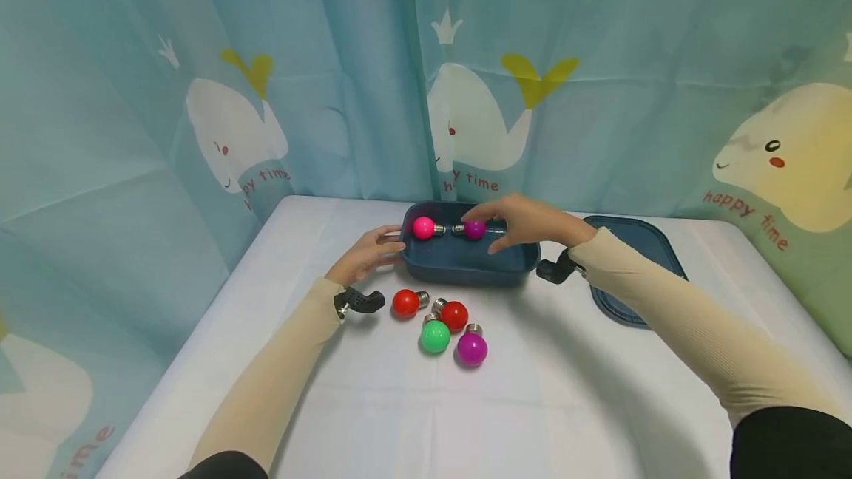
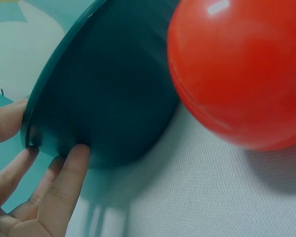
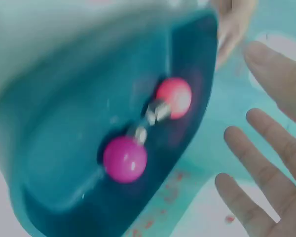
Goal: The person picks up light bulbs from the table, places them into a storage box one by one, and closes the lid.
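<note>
The left hand (image 1: 368,253) rests at the left end of a dark blue container (image 1: 459,273), its fairly straight fingers touching the outer wall rather than curling round it. The right hand (image 1: 526,220) hangs over the container's right part, thumb and fingers spread wide with nothing in them (the right wrist view shows those fingers well apart).

Inside the container, along its far side, lie two bulbs: a pink bulb (image 1: 423,228) at left and a purple bulb (image 1: 475,230) to its right, under the right hand, their metal bases facing each other. On the white counter (image 1: 373,420), just near of the container, four more sit in a loose cluster: a red bulb (image 1: 404,304) at the left, a second red bulb (image 1: 455,316) to its right, a green bulb (image 1: 435,337) nearer, and a magenta bulb (image 1: 472,350) nearest of all.

To the right, a dark blue lid (image 1: 642,236) lies flat, partly hidden by the right sleeve (image 1: 685,324). A blue curtain (image 1: 359,94) with printed whales hangs beyond the counter's far edge.
</note>
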`<state>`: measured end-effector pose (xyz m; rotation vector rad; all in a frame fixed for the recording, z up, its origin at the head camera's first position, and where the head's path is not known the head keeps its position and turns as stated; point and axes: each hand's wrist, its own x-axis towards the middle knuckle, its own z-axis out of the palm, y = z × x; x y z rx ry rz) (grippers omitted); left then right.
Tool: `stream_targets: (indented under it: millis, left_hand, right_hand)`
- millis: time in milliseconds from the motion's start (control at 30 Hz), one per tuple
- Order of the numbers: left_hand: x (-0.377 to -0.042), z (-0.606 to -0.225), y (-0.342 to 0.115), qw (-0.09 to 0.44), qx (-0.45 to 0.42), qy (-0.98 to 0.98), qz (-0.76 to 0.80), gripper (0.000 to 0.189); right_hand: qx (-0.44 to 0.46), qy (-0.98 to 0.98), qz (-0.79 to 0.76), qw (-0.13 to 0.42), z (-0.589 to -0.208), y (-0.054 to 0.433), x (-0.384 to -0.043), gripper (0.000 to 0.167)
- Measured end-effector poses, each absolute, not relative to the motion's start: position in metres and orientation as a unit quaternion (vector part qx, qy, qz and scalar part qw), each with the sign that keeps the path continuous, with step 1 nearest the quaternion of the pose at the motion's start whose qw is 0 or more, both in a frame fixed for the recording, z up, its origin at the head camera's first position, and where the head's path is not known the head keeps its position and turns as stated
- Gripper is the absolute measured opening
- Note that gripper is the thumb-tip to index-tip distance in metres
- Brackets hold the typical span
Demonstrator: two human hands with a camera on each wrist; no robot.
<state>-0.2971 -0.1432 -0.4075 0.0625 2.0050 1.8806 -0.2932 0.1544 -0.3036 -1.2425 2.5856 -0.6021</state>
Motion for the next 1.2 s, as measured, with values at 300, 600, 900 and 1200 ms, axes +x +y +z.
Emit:
stream_targets:
  millis: [300,600,900,1200]
  left_hand:
    - [-0.298,-0.408,-0.144,0.195,0.025,0.714,0.671,0.061]
    - [-0.298,-0.408,-0.143,0.196,0.029,0.714,0.672,0.062]
    - [-0.297,-0.408,-0.143,0.198,0.032,0.714,0.67,0.062]
    - [-0.296,-0.407,-0.144,0.199,0.032,0.71,0.675,0.062]
  right_hand:
    - [-0.503,0.835,-0.181,0.127,-0.317,0.153,-0.237,0.048]
    - [-0.517,0.815,-0.207,0.162,-0.352,0.158,-0.219,0.044]
    - [-0.539,0.797,-0.222,0.157,-0.383,0.155,-0.216,0.043]
    - [-0.552,0.792,-0.214,0.145,-0.398,0.154,-0.219,0.039]
